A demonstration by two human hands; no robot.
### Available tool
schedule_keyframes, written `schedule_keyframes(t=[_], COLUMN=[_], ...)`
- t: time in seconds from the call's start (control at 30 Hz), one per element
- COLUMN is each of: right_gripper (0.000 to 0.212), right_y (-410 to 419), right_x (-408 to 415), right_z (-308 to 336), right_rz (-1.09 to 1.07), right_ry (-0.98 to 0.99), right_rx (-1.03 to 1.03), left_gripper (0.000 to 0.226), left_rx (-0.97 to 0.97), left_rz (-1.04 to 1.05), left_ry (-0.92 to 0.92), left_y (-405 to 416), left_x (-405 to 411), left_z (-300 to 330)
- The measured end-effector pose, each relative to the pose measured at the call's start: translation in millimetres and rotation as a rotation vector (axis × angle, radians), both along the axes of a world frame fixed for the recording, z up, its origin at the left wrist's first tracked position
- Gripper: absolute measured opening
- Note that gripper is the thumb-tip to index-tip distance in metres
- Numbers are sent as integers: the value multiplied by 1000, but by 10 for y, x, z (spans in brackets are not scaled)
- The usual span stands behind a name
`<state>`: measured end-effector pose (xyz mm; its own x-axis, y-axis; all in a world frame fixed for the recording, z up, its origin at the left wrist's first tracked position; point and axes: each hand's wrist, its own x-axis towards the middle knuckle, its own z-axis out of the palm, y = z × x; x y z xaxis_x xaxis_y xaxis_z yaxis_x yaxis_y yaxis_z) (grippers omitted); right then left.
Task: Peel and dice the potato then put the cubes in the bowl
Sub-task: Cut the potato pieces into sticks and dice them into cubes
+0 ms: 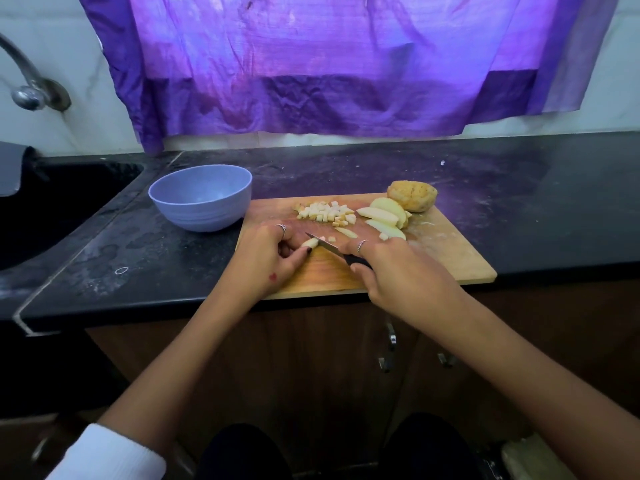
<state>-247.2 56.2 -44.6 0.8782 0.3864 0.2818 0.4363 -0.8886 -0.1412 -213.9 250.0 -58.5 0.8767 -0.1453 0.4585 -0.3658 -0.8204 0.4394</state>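
Note:
On the wooden cutting board (443,258), my left hand (273,258) pinches a pale potato strip (309,242) against the wood. My right hand (391,271) grips the black handle of a small knife (322,244), whose blade rests across the strip. A pile of several potato cubes (327,212) lies at the board's far left part. Peeled potato slices (384,216) lie at the far right, with an unpeeled potato piece (412,195) behind them. The blue bowl (201,199) stands left of the board and looks empty.
The board lies on a black counter (519,188) near its front edge. A dark sink (52,202) and a metal tap (27,77) are at the left. A purple cloth (329,64) hangs on the wall behind. Cabinet doors are below.

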Motion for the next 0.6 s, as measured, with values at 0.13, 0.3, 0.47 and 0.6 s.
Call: schedule_keyframes(t=[0.13,0.3,0.47,0.6], right_gripper=[32,34,36,36], right_y=[-35,75,96,81], right_x=[-22,-28,-30,-25], right_z=[-47,-117,-123,-87], right_rz=[-35,-10,-13,3], right_ry=[-42,-86,-59,-44], right_rx=[143,239,218,216], left_gripper=[38,26,18,17], left_rx=[-15,15,19,6], left_rz=[-7,-11,-27,-31], left_ry=[7,5,-13,-18], left_y=[-1,6,30,43], left_x=[-12,-11,12,34], left_z=[-2,7,-27,-37])
